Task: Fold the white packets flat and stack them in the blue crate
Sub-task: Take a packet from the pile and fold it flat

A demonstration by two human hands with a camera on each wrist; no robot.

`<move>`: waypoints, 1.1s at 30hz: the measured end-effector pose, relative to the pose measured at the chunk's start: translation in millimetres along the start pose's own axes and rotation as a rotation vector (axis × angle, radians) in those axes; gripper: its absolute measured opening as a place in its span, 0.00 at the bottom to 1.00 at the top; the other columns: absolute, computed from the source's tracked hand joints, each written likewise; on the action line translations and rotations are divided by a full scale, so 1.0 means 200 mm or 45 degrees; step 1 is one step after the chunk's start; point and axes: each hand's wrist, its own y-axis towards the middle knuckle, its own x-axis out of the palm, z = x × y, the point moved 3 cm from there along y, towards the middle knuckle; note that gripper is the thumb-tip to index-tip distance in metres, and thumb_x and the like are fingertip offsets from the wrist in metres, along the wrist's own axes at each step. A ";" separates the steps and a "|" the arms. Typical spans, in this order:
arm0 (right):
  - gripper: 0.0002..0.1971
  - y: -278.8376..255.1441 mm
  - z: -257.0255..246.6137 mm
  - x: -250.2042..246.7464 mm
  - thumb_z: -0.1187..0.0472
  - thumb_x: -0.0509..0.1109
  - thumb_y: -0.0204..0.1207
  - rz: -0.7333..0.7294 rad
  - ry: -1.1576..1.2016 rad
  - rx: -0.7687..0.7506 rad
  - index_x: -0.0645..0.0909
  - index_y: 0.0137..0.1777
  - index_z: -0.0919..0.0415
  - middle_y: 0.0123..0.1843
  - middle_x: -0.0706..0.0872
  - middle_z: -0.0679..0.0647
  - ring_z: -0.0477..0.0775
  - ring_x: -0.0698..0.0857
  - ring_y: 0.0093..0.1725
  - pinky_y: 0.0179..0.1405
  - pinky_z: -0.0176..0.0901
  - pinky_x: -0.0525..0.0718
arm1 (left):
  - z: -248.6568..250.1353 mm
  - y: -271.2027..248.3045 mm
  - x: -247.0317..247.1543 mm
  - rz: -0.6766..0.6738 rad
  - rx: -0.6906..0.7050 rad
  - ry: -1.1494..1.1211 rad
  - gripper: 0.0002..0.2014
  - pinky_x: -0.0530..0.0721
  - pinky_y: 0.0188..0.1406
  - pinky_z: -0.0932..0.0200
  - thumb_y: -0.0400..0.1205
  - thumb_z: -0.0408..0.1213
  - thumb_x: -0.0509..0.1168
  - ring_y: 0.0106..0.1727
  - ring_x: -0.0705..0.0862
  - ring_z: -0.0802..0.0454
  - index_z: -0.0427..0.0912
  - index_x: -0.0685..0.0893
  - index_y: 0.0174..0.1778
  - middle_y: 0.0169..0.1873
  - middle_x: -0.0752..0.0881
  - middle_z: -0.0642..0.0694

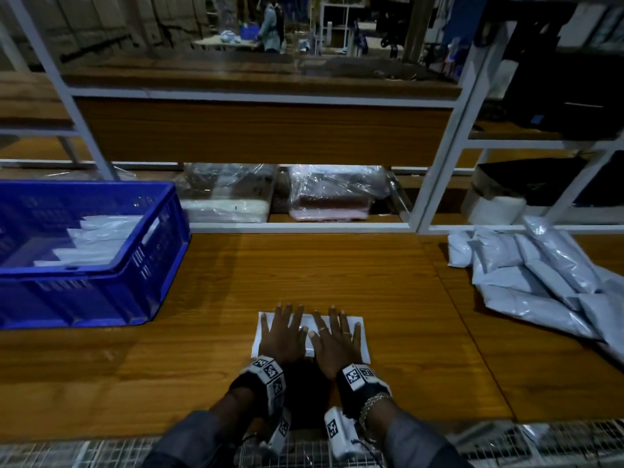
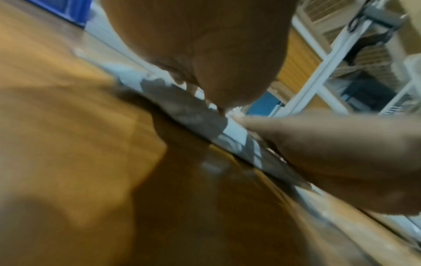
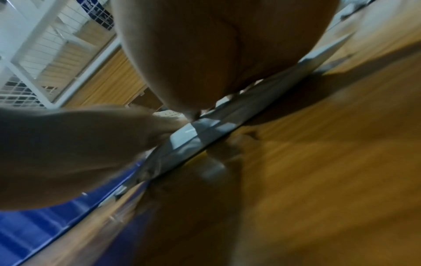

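Here both palms flat: left hand [image 1: 282, 336] and right hand [image 1: 334, 346], fingers straight, press the packet [image 1: 312, 324] beneath them near the table's [image 1: 388, 292] front edge.

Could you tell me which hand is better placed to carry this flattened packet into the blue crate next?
Probably the left. Both the left hand and the right hand press flat on the packet, but the crate sits on the left of the table, so the left hand has the shorter path without crossing the body.

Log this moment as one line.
left hand + right hand | pressing flat | white plastic packet | wooden table
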 end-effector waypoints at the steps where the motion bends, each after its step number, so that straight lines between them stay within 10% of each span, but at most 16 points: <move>1: 0.47 0.00 -0.01 0.01 0.26 0.16 0.68 0.025 -0.009 -0.009 0.39 0.89 0.37 0.90 0.33 0.51 0.54 0.32 0.88 0.81 0.66 0.24 | 0.00 0.00 0.01 -0.007 0.011 -0.020 0.38 0.79 0.65 0.24 0.92 0.54 0.32 0.66 0.87 0.35 0.44 0.89 0.67 0.63 0.89 0.39; 15: 0.31 0.02 0.01 0.00 0.37 0.34 0.85 -0.015 -0.009 -0.022 0.45 0.89 0.38 0.91 0.40 0.52 0.56 0.41 0.90 0.83 0.68 0.31 | -0.01 0.00 0.12 -0.118 -0.020 -0.074 0.25 0.71 0.69 0.26 0.90 0.53 0.46 0.70 0.84 0.36 0.55 0.86 0.71 0.68 0.87 0.43; 18: 0.32 0.02 0.04 -0.02 0.33 0.40 0.87 -0.127 0.061 -0.020 0.43 0.89 0.37 0.91 0.36 0.51 0.54 0.36 0.89 0.83 0.65 0.28 | -0.04 0.00 0.04 -0.210 -0.023 0.022 0.30 0.56 0.83 0.27 0.89 0.61 0.44 0.87 0.61 0.40 0.55 0.63 0.87 0.85 0.67 0.44; 21: 0.36 0.00 0.10 -0.02 0.29 0.41 0.84 -0.108 0.059 0.031 0.41 0.89 0.39 0.90 0.31 0.50 0.54 0.31 0.88 0.82 0.64 0.26 | -0.08 -0.04 0.00 -0.259 -0.007 -0.005 0.53 0.41 0.85 0.36 0.70 0.81 0.21 0.90 0.44 0.46 0.59 0.50 0.89 0.90 0.50 0.48; 27: 0.35 -0.02 0.15 -0.01 0.32 0.39 0.86 -0.063 0.040 0.026 0.38 0.89 0.42 0.89 0.28 0.52 0.54 0.29 0.87 0.84 0.60 0.27 | -0.09 -0.09 -0.04 -0.215 0.051 -0.076 0.49 0.51 0.83 0.29 0.74 0.80 0.25 0.89 0.52 0.38 0.63 0.61 0.87 0.87 0.60 0.41; 30: 0.36 -0.04 0.14 0.00 0.31 0.35 0.84 -0.035 0.014 0.023 0.37 0.89 0.43 0.89 0.29 0.52 0.54 0.31 0.88 0.83 0.59 0.27 | -0.09 -0.09 -0.03 -0.322 0.051 -0.062 0.38 0.73 0.70 0.21 0.83 0.75 0.39 0.81 0.72 0.33 0.59 0.74 0.81 0.78 0.76 0.38; 33: 0.54 -0.03 0.13 0.00 0.24 0.13 0.61 0.010 -0.006 -0.003 0.37 0.89 0.42 0.90 0.32 0.53 0.56 0.34 0.89 0.84 0.61 0.29 | -0.11 -0.06 0.06 -0.286 0.039 -0.032 0.34 0.81 0.60 0.24 0.85 0.72 0.43 0.74 0.81 0.35 0.59 0.80 0.77 0.72 0.82 0.39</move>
